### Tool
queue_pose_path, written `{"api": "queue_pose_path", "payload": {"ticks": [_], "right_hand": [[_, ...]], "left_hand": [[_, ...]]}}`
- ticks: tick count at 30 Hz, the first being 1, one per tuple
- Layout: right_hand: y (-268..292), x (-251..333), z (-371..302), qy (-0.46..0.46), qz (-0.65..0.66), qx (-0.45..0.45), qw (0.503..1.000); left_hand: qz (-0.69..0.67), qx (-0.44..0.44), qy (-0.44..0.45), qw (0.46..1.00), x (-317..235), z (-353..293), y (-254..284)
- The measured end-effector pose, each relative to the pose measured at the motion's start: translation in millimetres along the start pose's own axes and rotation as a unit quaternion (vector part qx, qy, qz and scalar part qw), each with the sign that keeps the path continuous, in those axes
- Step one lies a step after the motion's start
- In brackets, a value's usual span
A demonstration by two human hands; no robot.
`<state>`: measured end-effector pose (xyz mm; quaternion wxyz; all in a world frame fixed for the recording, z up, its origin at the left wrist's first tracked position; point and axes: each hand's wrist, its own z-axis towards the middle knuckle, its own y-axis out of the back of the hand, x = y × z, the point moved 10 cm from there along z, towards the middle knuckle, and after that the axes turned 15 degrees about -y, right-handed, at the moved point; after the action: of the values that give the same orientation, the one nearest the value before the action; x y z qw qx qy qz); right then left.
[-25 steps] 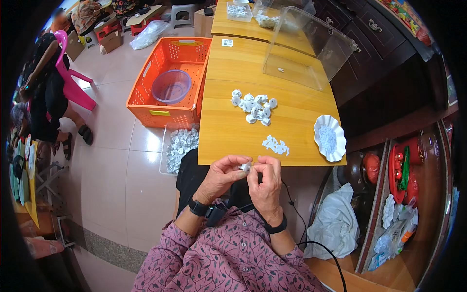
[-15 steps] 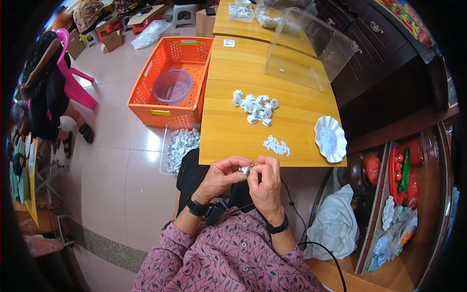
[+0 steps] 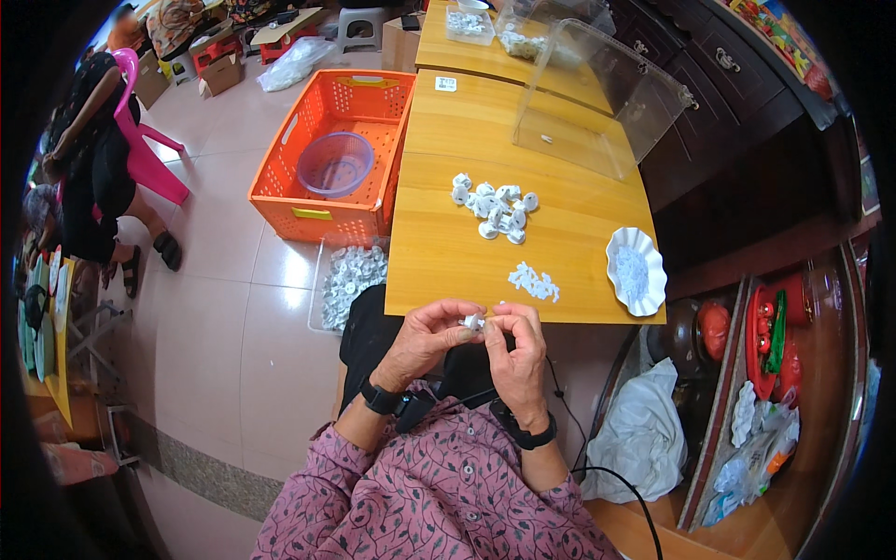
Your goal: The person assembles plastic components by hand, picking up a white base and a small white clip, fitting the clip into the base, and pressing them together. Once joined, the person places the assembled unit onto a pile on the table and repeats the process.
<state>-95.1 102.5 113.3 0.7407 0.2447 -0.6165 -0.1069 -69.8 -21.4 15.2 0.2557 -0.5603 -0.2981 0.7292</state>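
My left hand (image 3: 418, 343) pinches a small white plastic part (image 3: 473, 323) between thumb and fingertips, just off the table's front edge. My right hand (image 3: 519, 362) meets it from the other side, thumb and forefinger closed at the part; any tiny piece between those fingertips is too small to make out. Ahead on the wooden table (image 3: 439, 271) lies a heap of round white plastic parts (image 3: 499, 209). Nearer to me is a scatter of tiny white pieces (image 3: 535, 282). A white scalloped dish (image 3: 645, 304) at the right holds more tiny pale pieces.
An orange crate (image 3: 280, 211) with a purple bowl (image 3: 329, 179) inside stands left of the table, beside a clear bin of white parts (image 3: 351, 287). A large transparent box (image 3: 588, 121) sits at the table's back right. Shelves with bags flank me; a person (image 3: 89, 159) is far left.
The white part has turned between my fingertips and more of it shows. My right hand has shifted slightly right, its fingers less curled. The view has moved slightly.
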Motion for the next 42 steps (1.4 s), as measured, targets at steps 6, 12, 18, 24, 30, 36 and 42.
{"api": "queue_pose_path", "payload": {"ticks": [6, 12, 18, 24, 30, 36, 42], "right_hand": [[-2, 3, -1, 0.010, -0.018, 0.002, 1.000], [-5, 4, -1, 0.028, -0.025, -0.002, 0.999], [-9, 7, -2, 0.033, -0.029, 0.003, 0.999], [-10, 9, -3, 0.047, -0.033, -0.006, 0.998], [-14, 7, -3, 0.037, -0.003, -0.003, 0.999], [-14, -14, 1, -0.038, 0.071, 0.035, 0.996], [-16, -13, 2, -0.036, 0.067, 0.033, 0.997]], "left_hand": [[0.005, -0.004, -0.004, 1.000, 1, 0, 1], [0.014, 0.002, -0.002, 1.000, 2, -1, 2], [0.048, 0.009, -0.015, 0.999, -3, -1, 1], [0.051, 0.010, -0.016, 0.998, -7, -1, -1], [0.070, 0.018, -0.024, 0.997, -10, -1, -1], [0.001, 0.012, -0.006, 1.000, -5, -5, -1], [0.001, 0.005, -0.011, 1.000, -10, -5, -1]]}}
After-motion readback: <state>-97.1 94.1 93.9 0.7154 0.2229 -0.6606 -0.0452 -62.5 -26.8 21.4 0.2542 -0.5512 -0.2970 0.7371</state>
